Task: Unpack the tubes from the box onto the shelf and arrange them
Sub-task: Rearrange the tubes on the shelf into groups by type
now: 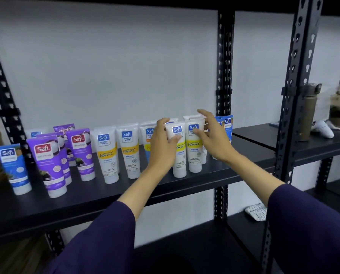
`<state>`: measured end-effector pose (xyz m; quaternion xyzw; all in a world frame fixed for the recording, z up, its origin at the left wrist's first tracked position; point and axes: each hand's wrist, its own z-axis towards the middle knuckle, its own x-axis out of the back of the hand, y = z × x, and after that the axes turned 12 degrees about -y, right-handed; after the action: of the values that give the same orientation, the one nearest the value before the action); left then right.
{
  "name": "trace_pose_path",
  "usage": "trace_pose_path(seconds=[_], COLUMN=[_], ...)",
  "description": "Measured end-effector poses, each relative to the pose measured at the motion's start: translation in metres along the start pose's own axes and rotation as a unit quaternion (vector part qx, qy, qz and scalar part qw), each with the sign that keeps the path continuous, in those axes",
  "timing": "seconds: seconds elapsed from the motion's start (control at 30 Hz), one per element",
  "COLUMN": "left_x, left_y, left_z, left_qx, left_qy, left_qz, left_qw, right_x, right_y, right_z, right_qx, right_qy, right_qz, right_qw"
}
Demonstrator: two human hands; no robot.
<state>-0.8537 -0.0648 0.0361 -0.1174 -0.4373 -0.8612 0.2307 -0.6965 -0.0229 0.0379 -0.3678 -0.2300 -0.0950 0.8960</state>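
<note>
With our left hand (163,143) gripping one tube (178,153) and right hand (212,139) loose beside its neighbour (194,149), a nudge could topple the shelf (106,196) row.

Plain pale wall (115,62), black slotted uprights (225,62) (keyhole punched), possibly wooden floor (17,258) below

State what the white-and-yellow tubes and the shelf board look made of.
White-and-yellow tubes: probably soft plastic, glossy, with printed labels and flat crimped tops. Shelf board: looks like matte black painted metal or laminate; the slotted uprights suggest steel racking.
</note>
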Motion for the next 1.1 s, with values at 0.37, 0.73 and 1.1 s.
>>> trace_pose_path(seconds=[0.37, 0.73, 1.1], left_x=[-0.030, -0.034, -0.039], left_y=[-0.034, -0.045, -0.043], left_z=[-0.038, -0.028, -0.031], left_qx=[0.050, 0.090, 0.104], left_qy=[-0.047, -0.085, -0.048], left_qz=[-0.059, -0.038, 0.030], left_qw=[0.996, 0.992, 0.993], right_x=[-0.037, -0.045, -0.049], right_y=[0.031, 0.046, 0.048], right_z=[-0.038, -0.046, -0.046], right_qx=[-0.037, -0.051, -0.071], right_qy=[0.064, 0.062, 0.070], right_qz=[0.110, 0.076, 0.044], right_qw=[0.991, 0.994, 0.994])
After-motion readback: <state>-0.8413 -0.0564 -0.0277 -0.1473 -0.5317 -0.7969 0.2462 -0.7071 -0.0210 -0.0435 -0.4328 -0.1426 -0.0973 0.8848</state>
